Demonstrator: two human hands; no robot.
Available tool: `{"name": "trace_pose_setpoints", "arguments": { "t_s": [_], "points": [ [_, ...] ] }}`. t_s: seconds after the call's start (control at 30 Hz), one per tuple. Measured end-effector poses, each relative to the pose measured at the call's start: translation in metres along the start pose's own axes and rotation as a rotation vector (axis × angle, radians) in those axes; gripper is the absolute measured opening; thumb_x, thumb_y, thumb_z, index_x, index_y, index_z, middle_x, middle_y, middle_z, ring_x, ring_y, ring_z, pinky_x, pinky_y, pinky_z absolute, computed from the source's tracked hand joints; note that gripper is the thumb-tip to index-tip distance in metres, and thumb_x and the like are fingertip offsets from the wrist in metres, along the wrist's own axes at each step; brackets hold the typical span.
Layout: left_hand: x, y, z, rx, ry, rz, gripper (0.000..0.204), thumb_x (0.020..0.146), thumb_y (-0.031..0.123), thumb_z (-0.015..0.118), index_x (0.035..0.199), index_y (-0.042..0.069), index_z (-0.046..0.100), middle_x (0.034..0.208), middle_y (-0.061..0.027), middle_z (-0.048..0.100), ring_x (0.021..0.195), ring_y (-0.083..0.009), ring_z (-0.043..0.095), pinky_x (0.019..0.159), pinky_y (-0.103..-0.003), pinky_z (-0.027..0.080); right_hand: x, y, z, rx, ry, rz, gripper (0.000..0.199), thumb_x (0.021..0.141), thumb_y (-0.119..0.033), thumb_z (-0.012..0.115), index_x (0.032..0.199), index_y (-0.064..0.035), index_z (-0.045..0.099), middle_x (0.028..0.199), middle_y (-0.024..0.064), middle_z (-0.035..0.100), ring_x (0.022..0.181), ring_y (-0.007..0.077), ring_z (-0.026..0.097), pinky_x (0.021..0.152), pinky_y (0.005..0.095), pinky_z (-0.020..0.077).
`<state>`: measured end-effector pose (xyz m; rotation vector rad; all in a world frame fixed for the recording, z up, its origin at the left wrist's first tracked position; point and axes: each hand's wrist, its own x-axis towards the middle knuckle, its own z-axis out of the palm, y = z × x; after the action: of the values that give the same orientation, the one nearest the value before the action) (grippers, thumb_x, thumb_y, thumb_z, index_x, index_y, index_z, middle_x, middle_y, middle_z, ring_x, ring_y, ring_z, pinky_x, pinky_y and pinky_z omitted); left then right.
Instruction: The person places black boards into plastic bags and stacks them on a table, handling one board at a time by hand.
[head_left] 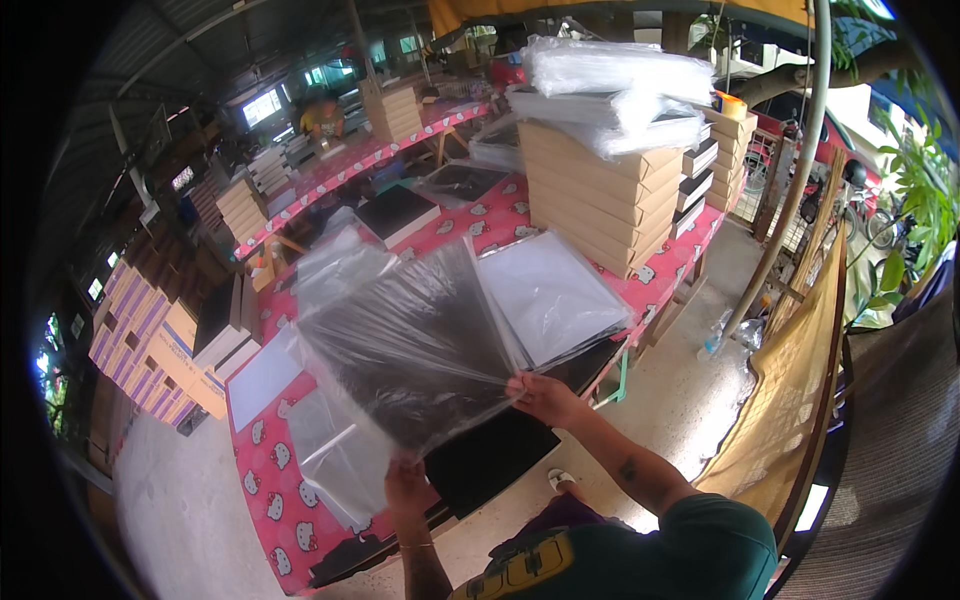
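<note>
– In the head view, what do the hands have?
– The right hand (545, 398) pinches the right edge of a wide clear plastic bag (400, 335), thumb against fingers. The left hand (407, 485) is at the bag's near corner, in shadow; I can't tell how its fingers close.
– Where is the bag?
– Over the near half of a pink patterned table (262, 525), creased and slanting away from the person. Dark shows through it; I can't tell whether that lies inside or beneath.
– And around it?
– A black panel (490, 462) is just beside its near edge. To the right lie white sheets (550, 290) under clear plastic; to the left, a loose plastic sheet (335, 455) and a pale sheet (268, 382).
– Farther off?
– A black-topped block (397, 212), and at far right stacked brown packs (590, 195) topped with plastic bundles (615, 78).
</note>
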<state>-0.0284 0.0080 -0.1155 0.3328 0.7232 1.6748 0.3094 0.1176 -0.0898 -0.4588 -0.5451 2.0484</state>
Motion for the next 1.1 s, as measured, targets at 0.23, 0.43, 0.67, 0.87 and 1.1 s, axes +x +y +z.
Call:
{"name": "trace_pose_setpoints", "arguments": {
  "t_s": [0.23,0.43,0.67,0.87,1.1],
  "points": [
    [0.001,-0.019,0.023,1.137,0.167,0.212,0.029,0.087,0.029,0.067,0.1,0.004,0.057,0.086,-0.0032,0.056,0.085,-0.0126,0.056,0.068,-0.03,0.049,0.0,0.027,-0.025,-1.412,0.492,-0.325,0.034,0.094,-0.021,0.054,0.127,-0.0116,0.054,0.114,0.0071,0.058,0.101,0.0221,0.057,0.082,0.039,0.0529],
    [0.018,-0.051,0.117,0.63,-0.008,0.083,0.03,0.091,0.027,0.062,0.11,0.005,0.054,0.091,-0.0029,0.058,0.081,-0.0141,0.061,0.066,-0.029,0.054,-0.024,-0.053,0.007,-0.346,0.472,-0.08,0.046,0.099,-0.02,0.044,0.143,-0.018,0.031,0.123,0.0081,0.048,0.1,0.0287,0.055,0.076,0.0473,0.0562],
    [0.016,-0.057,0.111,0.83,-0.071,-0.05,0.021,0.093,0.022,0.058,0.102,0.003,0.061,0.084,-0.0071,0.065,0.071,-0.017,0.066,0.066,-0.028,0.055,-0.012,-0.109,-0.043,-0.275,0.428,-0.366,0.047,0.098,-0.014,0.046,0.141,-0.0047,0.031,0.118,0.0069,0.048,0.1,0.0226,0.057,0.078,0.0416,0.0588],
    [-0.003,0.014,0.015,1.481,0.176,0.788,0.017,0.081,0.009,0.066,0.097,0.003,0.064,0.082,-0.0118,0.066,0.07,-0.0228,0.066,0.063,-0.033,0.051,0.005,-0.148,-0.06,-0.412,0.482,-0.396,0.045,0.1,-0.013,0.04,0.142,-0.0016,0.029,0.119,0.0099,0.048,0.098,0.0231,0.057,0.077,0.0401,0.059],
    [-0.011,0.052,-0.052,1.997,0.042,0.361,0.008,0.081,0.013,0.062,0.085,0.006,0.06,0.079,-0.0161,0.061,0.077,-0.0376,0.062,0.068,-0.047,0.049,0.013,-0.19,-0.156,-1.425,1.105,-0.562,0.045,0.096,-0.023,0.051,0.136,-0.004,0.043,0.125,0.0207,0.047,0.1,0.0325,0.058,0.088,0.0415,0.0494]
  ]
}}
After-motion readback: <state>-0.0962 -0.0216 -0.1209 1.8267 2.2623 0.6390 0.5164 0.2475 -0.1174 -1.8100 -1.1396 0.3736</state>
